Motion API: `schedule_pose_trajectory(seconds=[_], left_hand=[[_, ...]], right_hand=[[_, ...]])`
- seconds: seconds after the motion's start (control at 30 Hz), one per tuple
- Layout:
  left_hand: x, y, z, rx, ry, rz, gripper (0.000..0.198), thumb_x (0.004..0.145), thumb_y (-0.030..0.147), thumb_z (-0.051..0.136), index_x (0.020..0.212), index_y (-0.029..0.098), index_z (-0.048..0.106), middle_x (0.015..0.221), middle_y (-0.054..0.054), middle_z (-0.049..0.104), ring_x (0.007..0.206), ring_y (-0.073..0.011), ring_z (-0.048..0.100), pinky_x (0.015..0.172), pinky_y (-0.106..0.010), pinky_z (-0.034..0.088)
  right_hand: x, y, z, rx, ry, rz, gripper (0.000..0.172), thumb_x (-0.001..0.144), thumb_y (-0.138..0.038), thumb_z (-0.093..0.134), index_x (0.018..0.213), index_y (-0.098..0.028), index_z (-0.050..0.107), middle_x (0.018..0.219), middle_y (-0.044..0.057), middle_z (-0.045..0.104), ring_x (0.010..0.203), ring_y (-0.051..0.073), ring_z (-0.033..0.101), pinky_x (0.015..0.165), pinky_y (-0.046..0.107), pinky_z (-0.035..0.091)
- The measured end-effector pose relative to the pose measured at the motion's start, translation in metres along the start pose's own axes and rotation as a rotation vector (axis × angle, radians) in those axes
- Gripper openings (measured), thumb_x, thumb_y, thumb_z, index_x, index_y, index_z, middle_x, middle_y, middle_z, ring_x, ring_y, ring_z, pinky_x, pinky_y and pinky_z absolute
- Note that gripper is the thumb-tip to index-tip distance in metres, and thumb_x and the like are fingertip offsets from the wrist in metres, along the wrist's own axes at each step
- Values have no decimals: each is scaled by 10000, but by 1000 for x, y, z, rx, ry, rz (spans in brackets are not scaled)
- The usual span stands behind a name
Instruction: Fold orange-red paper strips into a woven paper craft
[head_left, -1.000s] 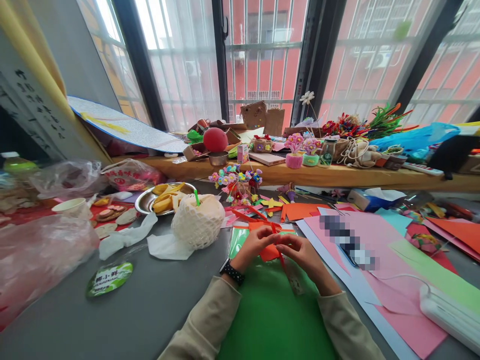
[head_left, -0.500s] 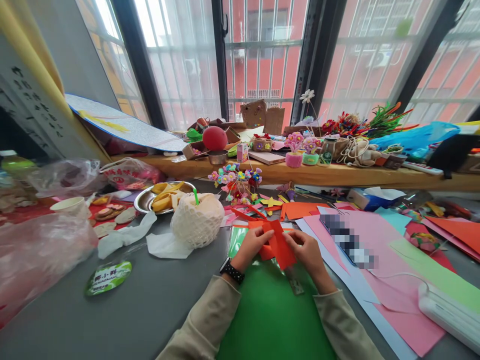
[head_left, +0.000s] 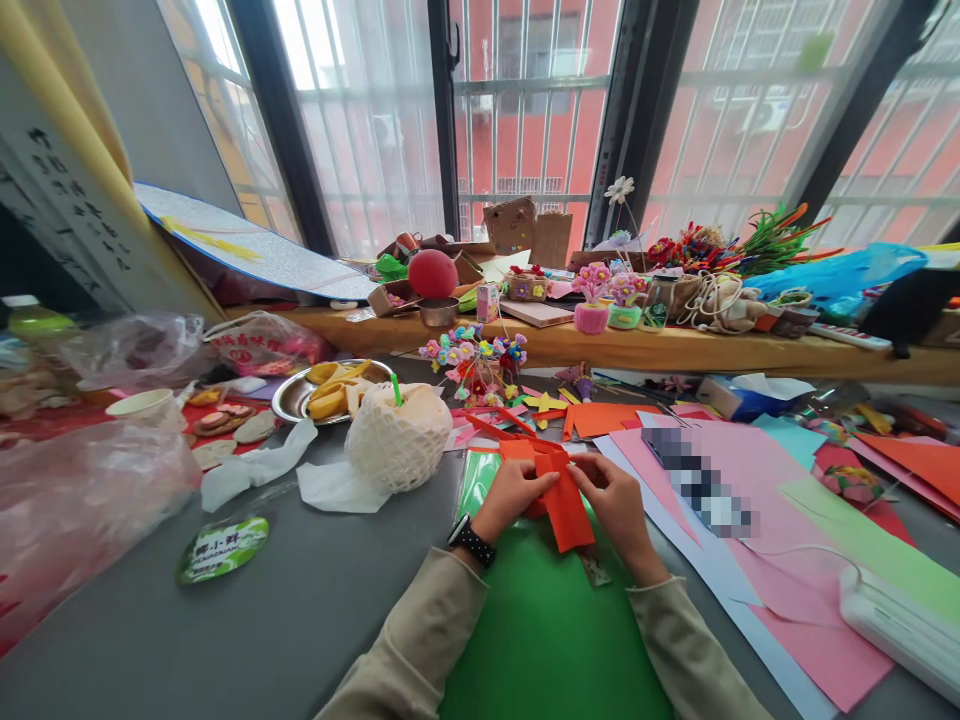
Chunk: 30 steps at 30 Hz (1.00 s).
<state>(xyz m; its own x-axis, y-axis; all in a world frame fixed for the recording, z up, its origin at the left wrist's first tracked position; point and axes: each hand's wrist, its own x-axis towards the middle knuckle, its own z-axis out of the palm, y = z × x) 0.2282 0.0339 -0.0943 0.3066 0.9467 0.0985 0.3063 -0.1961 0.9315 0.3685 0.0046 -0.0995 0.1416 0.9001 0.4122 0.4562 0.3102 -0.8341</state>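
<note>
A strip of orange-red paper (head_left: 568, 515) is pinched between my two hands, its lower end hanging toward me. My left hand (head_left: 511, 496) grips its left edge with thumb and fingers closed. On the right edge, my right hand (head_left: 613, 500) pinches the paper near its top. Other orange-red paper pieces (head_left: 517, 450) lie just behind the strip, partly hidden by my fingers. Beneath both hands is a shiny green sheet (head_left: 551, 640). A small clear piece with a patterned end (head_left: 598, 571) rests on it under the strip.
A netted white coconut (head_left: 399, 436) with a green straw and a metal bowl (head_left: 289, 402) of banana peels stand left. To the right lie pink paper sheets (head_left: 817, 640), a phone (head_left: 694, 480) and a white corded device (head_left: 900, 620). Craft flowers (head_left: 480, 360) stand behind my hands.
The orange-red strip has turned slightly and dropped a little toward me. My left hand has shifted slightly right along with the view; both hands still pinch the strip.
</note>
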Motion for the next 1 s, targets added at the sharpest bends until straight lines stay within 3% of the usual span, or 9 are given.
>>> schedule_pose_trajectory(seconds=[0.47,0.77,1.0], left_hand=[[3,-2,2,-210,-19,-85,314,621,418,491,569,109,494,504,19,461,459,-72,412,430,-188,326],[3,0,0,-124,19,-35,334,666,432,426,493,151,373,443,55,382,405,-59,371,401,-187,272],[1,3,0,-93,39,-8,364,669,453,415,479,150,352,440,56,349,417,-56,340,409,-187,254]], right_hand=[[-2,-2,0,12,-31,-200,231,712,-186,434,883,-211,587,880,36,593,810,160,537,673,277,451],[-1,0,0,-65,-41,-276,302,695,-116,422,927,-231,578,940,15,599,895,157,523,809,320,397],[-2,-2,-1,-80,-67,-291,301,693,-111,432,915,-241,587,956,16,591,902,158,520,807,321,403]])
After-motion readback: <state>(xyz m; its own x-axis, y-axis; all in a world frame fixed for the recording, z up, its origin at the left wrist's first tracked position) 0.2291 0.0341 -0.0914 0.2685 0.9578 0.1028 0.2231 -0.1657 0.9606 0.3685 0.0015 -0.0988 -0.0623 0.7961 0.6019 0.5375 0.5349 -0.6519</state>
